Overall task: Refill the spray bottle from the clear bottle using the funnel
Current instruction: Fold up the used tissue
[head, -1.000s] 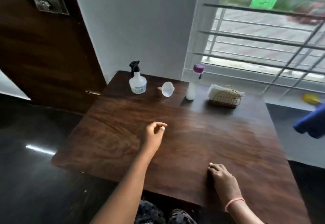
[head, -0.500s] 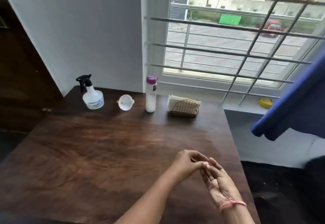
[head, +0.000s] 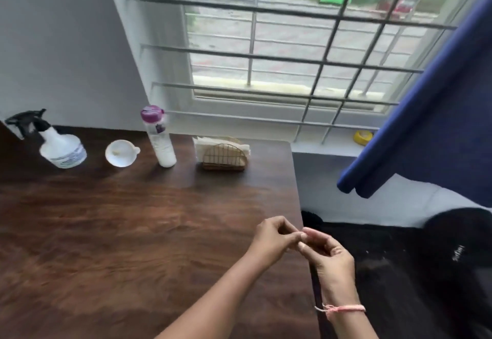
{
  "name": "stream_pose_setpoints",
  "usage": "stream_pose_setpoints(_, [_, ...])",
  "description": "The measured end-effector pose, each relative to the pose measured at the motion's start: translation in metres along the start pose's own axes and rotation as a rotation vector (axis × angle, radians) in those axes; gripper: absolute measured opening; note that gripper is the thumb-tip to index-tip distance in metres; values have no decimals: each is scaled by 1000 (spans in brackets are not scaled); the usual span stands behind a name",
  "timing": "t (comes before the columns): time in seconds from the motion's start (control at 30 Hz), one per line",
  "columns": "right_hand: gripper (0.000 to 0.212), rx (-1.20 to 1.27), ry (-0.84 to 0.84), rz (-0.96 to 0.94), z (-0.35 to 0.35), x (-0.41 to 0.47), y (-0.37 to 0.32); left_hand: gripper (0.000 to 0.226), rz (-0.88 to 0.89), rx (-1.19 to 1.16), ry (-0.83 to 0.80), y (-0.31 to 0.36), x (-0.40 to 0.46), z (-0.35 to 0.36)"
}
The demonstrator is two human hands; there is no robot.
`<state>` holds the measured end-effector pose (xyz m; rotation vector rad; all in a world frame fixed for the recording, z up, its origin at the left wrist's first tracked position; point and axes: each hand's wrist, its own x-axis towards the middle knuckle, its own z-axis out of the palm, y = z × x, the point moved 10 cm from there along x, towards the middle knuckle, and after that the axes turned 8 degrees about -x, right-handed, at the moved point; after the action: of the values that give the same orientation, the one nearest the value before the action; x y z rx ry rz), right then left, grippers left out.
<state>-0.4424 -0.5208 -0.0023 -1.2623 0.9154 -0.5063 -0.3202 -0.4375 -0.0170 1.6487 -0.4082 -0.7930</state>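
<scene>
A white spray bottle [head: 62,147] with a black trigger head stands at the far left of the dark wooden table [head: 133,219]. A white funnel [head: 120,153] lies on its side just right of it. The clear bottle [head: 159,137], with a purple cap, stands upright right of the funnel. My left hand [head: 271,240] and my right hand [head: 328,256] meet fingertip to fingertip above the table's right edge, far from all three objects. Both have curled fingers and hold nothing I can see.
A wire napkin holder [head: 223,153] with white napkins stands right of the clear bottle. A barred window [head: 292,46] is behind the table. A blue curtain [head: 426,125] hangs at right, with a small yellow object [head: 363,136] on the sill.
The camera has swung right, so the objects sit further left in view. My hands left the table and came together; my right hand's fingers have since curled against the left.
</scene>
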Motion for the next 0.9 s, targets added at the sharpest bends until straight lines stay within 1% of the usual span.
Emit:
stream_pose_setpoints(0.07, [21, -48, 30, -4, -25, 16, 3, 22, -33, -52, -4, -7, 3, 26])
stream_pose_setpoints(0.13, [19, -79, 65, 37, -57, 40, 13, 20, -82, -113, -40, -15, 10, 64])
stream_pose_setpoints(0.23, [13, -126, 112, 108, -105, 82, 32, 15, -146, -79, -68, -35, 22, 113])
stream_pose_setpoints(0.3, [10, -144, 121, 168, -136, 117, 47, 22, -181, -10, -43, -44, 34, 142])
stream_pose_setpoints(0.37, [6, -156, 138, 239, -153, 144, 67, 28, -229, 11, -10, -52, 43, 157])
stream_pose_setpoints(0.47, [3, -169, 132, 394, -180, 190, 110, 36, -337, 29, 0, -77, 77, 196])
stream_pose_setpoints(0.5, [5, -166, 124, 458, -186, 202, 126, 38, -372, 56, 3, -88, 89, 205])
stream_pose_setpoints(0.57, [17, -152, 115, 614, -196, 219, 158, 43, -452, 146, 4, -113, 109, 220])
stream_pose_setpoints(0.63, [28, -174, 109, 729, -204, 235, 183, 49, -522, 261, -9, -139, 126, 231])
stream_pose_setpoints(0.7, [30, -193, 86, 792, -204, 249, 195, 56, -565, 387, -62, -161, 142, 236])
stream_pose_setpoints(0.77, [25, -238, 18, 795, -195, 270, 199, 60, -588, 450, -74, -181, 160, 237])
stream_pose_setpoints(0.8, [24, -265, -2, 778, -186, 283, 198, 61, -610, 462, -47, -189, 169, 232])
stream_pose_setpoints(0.9, [29, -237, -6, 720, -160, 304, 186, 63, -613, 471, -2, -182, 180, 220])
